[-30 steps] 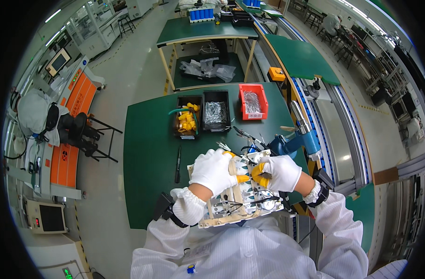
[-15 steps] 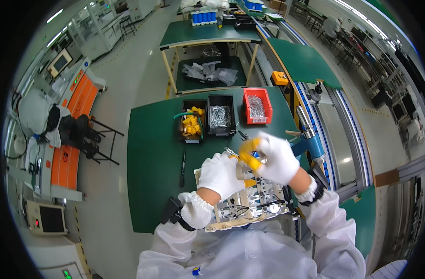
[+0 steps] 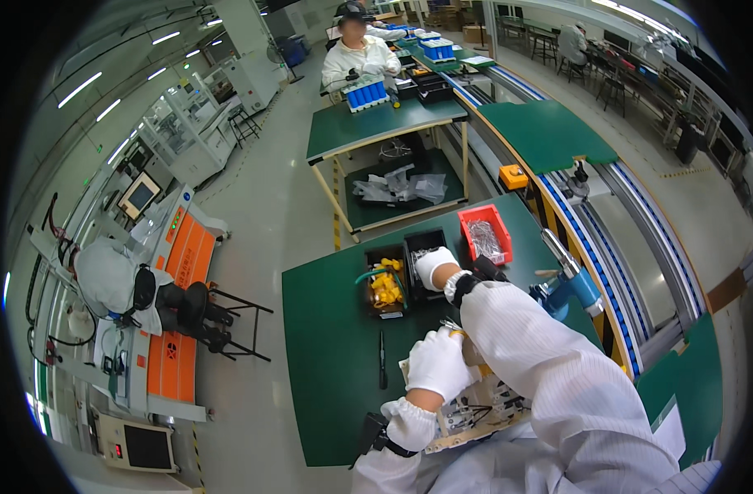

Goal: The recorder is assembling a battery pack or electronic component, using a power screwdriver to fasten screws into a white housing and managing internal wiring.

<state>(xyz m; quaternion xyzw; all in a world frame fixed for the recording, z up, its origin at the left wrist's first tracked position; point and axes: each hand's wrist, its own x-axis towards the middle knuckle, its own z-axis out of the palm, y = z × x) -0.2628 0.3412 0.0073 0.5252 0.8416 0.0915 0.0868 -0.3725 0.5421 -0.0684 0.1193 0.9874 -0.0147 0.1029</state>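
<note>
My right hand [image 3: 432, 265], in a white glove, is reaching forward into a black bin [image 3: 426, 234] of small silver metal pieces. Its fingers are hidden inside the bin. Nearer to me, my left hand [image 3: 436, 362], also gloved in white, rests over a cream-framed assembly [image 3: 467, 434] with metal parts and black cables. The left fingers are curled, with yellow and silver showing by their tips; what they hold cannot be made out. My right forearm covers part of the assembly.
Left of the black bin stands another bin [image 3: 390, 313] with yellow parts and a green tube. A red bin [image 3: 497, 219] of silver pieces sits to the right, near a blue tool [image 3: 578, 293]. A black pen-like tool [image 3: 383, 360] lies on the green table [image 3: 335, 362]. A conveyor [image 3: 594, 239] runs alongside.
My right hand has left the assembly and moved forward into the black bin. My left hand stays at the assembly. The view has shifted, bringing a person at the far table into sight.
</note>
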